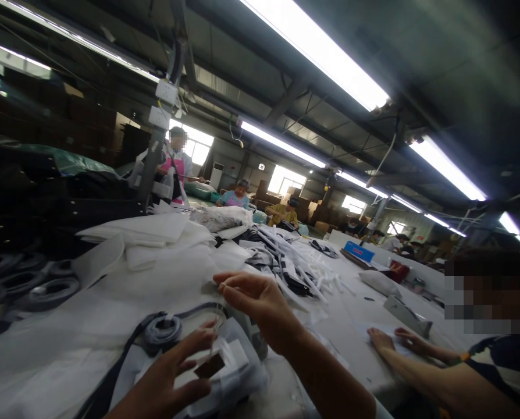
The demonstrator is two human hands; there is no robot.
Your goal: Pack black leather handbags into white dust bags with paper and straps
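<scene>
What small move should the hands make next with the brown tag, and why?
Probably the right hand should draw the thin thread taut: it pinches the thread's upper end, while the left hand touches the brown tag at its lower end, over the white bundle.

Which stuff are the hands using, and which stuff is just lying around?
In use: left hand, right hand, string, brown tag, white bundle.
Lying about: white sheets, striped cloth, blue box, black rings, rolled strap.
</scene>
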